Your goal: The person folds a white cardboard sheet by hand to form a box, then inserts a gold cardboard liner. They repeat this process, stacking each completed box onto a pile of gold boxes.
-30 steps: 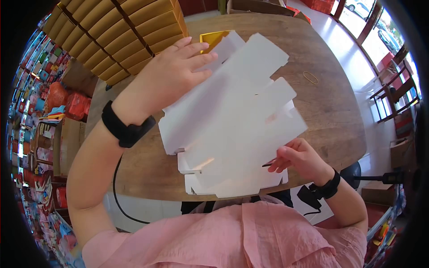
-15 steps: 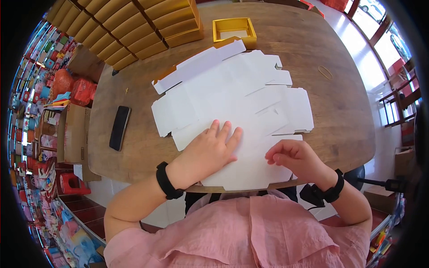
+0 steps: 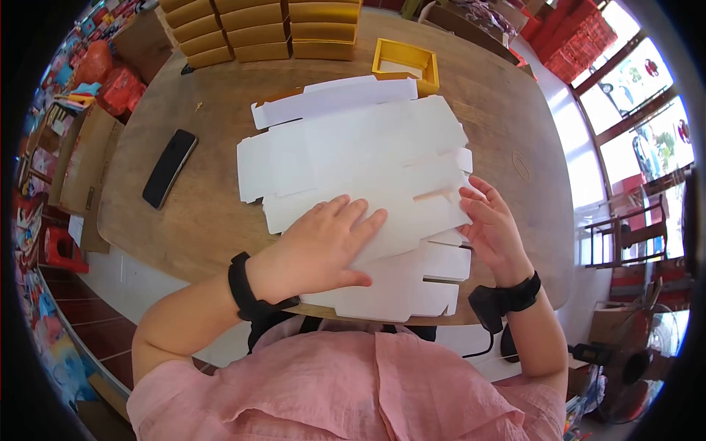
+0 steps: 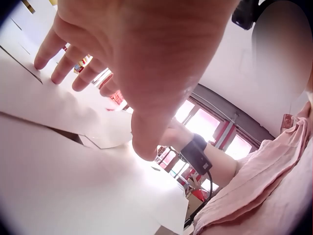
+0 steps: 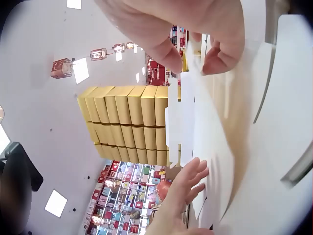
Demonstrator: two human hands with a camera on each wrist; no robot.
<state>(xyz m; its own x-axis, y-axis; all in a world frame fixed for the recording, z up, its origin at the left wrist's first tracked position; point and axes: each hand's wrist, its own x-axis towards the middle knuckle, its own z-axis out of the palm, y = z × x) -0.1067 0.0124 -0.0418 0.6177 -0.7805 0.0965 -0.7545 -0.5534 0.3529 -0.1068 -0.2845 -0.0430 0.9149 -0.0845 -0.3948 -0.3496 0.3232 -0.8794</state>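
Flat white cardboard box blanks (image 3: 353, 158) with cut flaps and slots lie one over another on the table. My left hand (image 3: 316, 239) rests on the upper blank near its front edge, fingers spread. At the right edge, my right hand (image 3: 494, 228) pinches a flap of the upper blank between thumb and fingers; in the right wrist view this sheet (image 5: 215, 132) bows up from the layer beneath. A lower blank (image 3: 390, 283) shows along the near side. The far flap (image 3: 334, 101) is folded up, with a gold outer face at its edge.
An open gold box (image 3: 432, 70) stands beyond the blanks. Stacked gold boxes (image 3: 265, 48) line the far left edge of the wooden table (image 3: 220, 198). A black phone (image 3: 169, 167) lies at the left. A rubber band lies at the right.
My left hand came back from the far flap to the near part of the blank. My right hand moved up to the right edge and took hold of a flap. The upper blank has turned, exposing the lower one.
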